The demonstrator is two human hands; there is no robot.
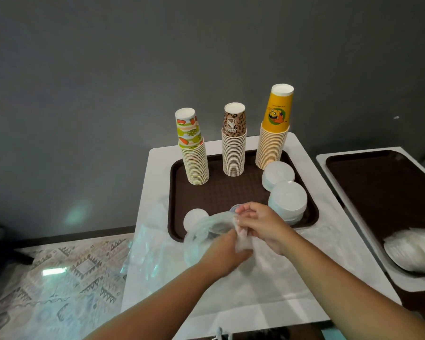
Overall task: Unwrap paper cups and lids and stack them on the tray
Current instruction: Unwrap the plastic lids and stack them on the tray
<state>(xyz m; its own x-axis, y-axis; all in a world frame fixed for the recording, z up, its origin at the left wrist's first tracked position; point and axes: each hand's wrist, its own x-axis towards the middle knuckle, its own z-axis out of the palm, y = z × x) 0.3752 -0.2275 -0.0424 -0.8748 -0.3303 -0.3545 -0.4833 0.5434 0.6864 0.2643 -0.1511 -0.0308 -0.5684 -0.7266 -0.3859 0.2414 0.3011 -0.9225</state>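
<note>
Nearest the camera, two bare forearms are extended over a white table (231, 290). The left hand (225, 253) is curled around a bunched clear plastic wrapper (206, 229); its fingertips are buried in the film. The right hand (260, 223) is held just beyond it, fingers bent and pinching the same wrapper at its open end, where a round lid (235, 207) is seen at the fingertips (blurred; how many lids remain inside cannot be told). More loose clear plastic (152, 251) is spread over the table's left edge.

Both hands are positioned over the near rim of a dark brown tray (221, 192). On the tray's near left corner a short stack of white lids (194, 215) is set, just beside the wrapper. On its right side two further lid stacks are placed, one nearer (288, 200) and one behind it (277, 174), touching or nearly so.

Along the far edge three upside-down cup stacks are lined up: fruit-patterned cups (194, 153) at left (leaning slightly), leopard-print cups (234, 143) in the middle, yellow cartoon cups (276, 133) at right, close by the rear lid stack.

To the right, a second brown tray (378, 187) is seen on another white table, with a wrapped white bundle (415, 249) on it. Behind everything, a grey wall (157, 57) is noted.
</note>
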